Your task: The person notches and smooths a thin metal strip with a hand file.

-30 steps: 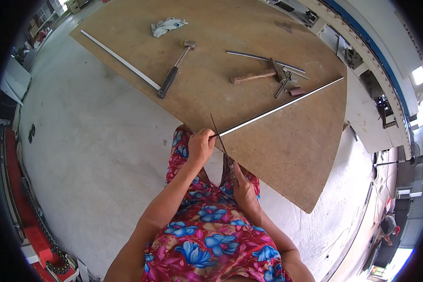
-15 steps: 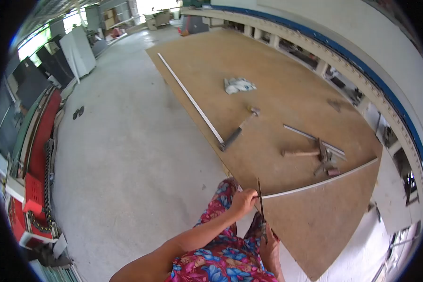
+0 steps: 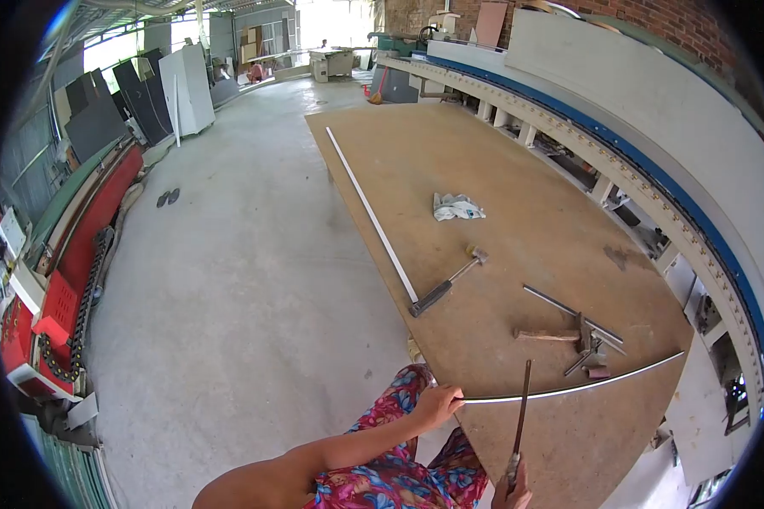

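At the table's near edge, my left hand (image 3: 437, 405) is closed around the end of a long thin metal strip (image 3: 569, 391). The strip runs across the brown board-topped table (image 3: 382, 161) toward its right edge. My right hand (image 3: 511, 488) grips the handle of a long, slim, dark file (image 3: 525, 407), which points up and away from me. Its blade overlaps the strip in this view, a short way right of my left hand. Beyond the strip lie a wooden-handled hammer (image 3: 548, 335), a small reddish cylinder (image 3: 598, 371) and some short metal pieces (image 3: 573, 313).
A black-gripped hammer (image 3: 441, 290) lies near a long white strip (image 3: 372, 212) along the left table edge. Farther back is a crumpled white bag (image 3: 458, 207). A large machine with a blue rail (image 3: 569, 110) borders the right; red machinery (image 3: 93, 220) stands left.
The file has moved right and away from the strip's end, along with my right hand. My left hand stays on the strip. The view has tilted up.
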Motion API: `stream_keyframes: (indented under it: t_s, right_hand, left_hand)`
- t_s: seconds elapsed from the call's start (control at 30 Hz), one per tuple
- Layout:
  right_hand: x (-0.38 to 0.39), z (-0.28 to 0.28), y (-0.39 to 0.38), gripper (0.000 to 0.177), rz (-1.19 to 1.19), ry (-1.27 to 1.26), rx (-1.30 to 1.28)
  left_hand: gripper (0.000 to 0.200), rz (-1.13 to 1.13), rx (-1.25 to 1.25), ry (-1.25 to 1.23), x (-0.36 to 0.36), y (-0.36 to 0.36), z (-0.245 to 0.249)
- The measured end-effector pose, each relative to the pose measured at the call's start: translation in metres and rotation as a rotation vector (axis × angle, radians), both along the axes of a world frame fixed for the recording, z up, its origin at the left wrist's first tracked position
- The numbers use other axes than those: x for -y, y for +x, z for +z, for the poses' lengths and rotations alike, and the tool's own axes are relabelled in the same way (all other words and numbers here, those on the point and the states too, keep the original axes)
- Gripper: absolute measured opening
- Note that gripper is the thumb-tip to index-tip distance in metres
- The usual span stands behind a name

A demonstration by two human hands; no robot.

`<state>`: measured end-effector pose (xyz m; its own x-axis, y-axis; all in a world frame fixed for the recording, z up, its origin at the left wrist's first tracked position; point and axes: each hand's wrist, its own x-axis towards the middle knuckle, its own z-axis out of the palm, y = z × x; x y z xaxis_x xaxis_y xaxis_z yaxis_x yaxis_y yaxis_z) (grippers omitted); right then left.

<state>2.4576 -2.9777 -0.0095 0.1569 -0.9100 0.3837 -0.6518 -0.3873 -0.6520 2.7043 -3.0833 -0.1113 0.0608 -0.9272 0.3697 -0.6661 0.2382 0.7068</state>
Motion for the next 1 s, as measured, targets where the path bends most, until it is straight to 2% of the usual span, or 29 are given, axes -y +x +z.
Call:
stream_keyframes:
  t_s: [0.03,0.13,0.23,0.33,0.67,1.0]
  right_hand:
    - [0.014,0.013,0.003,0.036,-0.011,-0.086,-0.01]
    - [0.063,0.008,0.004,0.051,-0.06,0.323,0.049]
    - [0.113,-0.006,0.028,0.049,-0.008,0.255,0.006]
    - [0.148,-0.033,0.051,0.048,0.057,-0.001,0.011]
    - [0.154,-0.075,0.066,0.045,-0.059,-0.03,0.15]
    - [0.155,-0.086,0.064,0.046,-0.094,-0.059,0.13]
  left_hand:
    - [0.016,0.0,0.014,0.0,0.0,0.001,0.0]
    - [0.015,-0.003,0.021,0.006,0.002,0.001,-0.002]
    - [0.014,-0.01,-0.007,-0.029,0.001,0.001,-0.004]
    - [0.016,-0.036,-0.004,0.03,-0.001,0.003,-0.001]
    - [0.018,-0.058,0.031,-0.021,0.001,0.005,-0.003]
    - [0.02,-0.031,0.069,-0.048,0.0,0.002,-0.009]
